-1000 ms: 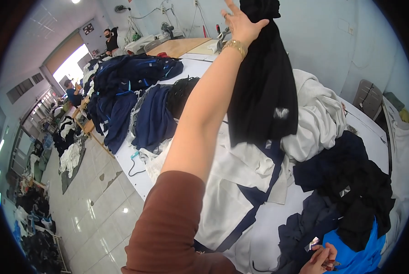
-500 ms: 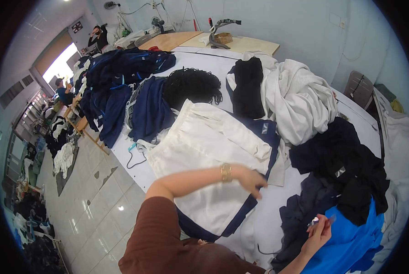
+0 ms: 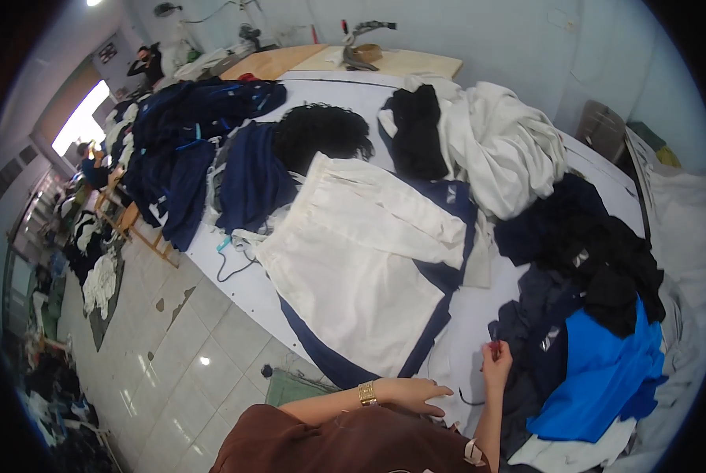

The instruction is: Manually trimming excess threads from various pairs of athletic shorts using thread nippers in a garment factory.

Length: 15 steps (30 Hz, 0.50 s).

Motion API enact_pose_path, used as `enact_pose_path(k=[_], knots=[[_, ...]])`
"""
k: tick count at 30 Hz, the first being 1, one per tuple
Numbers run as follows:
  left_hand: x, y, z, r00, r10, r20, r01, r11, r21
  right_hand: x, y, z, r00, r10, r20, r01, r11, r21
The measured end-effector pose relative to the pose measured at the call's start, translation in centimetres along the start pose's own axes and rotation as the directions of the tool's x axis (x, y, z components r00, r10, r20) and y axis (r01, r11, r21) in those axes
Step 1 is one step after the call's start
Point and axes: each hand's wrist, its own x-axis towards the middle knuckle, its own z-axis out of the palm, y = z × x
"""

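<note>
White shorts (image 3: pixel 369 252) lie spread on the table over a navy garment (image 3: pixel 299 319) whose edges show along the lower and right sides. My left hand (image 3: pixel 420 394), with a gold band at the wrist, hovers near the lower edge of the shorts. It is open, its fingers stretched out and nothing in them. My right hand (image 3: pixel 496 364) is further right, beside dark navy garments (image 3: pixel 518 339). Its fingers pinch a small dark and reddish thing, too small to make out. A bright blue cloth (image 3: pixel 605 378) lies to the right of this hand.
A large heap of white fabric (image 3: pixel 507 150) and a black garment (image 3: pixel 420 130) lie at the back. Black stringy material (image 3: pixel 321 134) and navy garments (image 3: pixel 250 181) are piled at the left. Black clothes (image 3: pixel 625 268) lie at the right. Two people are in the far left background.
My left hand has drawn back from the right edge of the shorts toward my body. My right hand has moved left, off the blue cloth. The view has shifted slightly.
</note>
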Motion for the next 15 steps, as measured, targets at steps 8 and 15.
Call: enact_pose_path(k=[8,15], knots=[[-1.6,0.4,0.4,1.000,0.003,-0.021,0.000,0.990,0.140,0.1,-7.7,1.9,0.929,-0.326,-0.176,0.259,0.911,-0.321],[-1.7,2.2,-0.6,0.997,0.058,-0.042,-0.050,0.985,0.164,6.3,-16.1,-3.5,0.609,-0.761,-0.225,0.490,0.584,-0.647]])
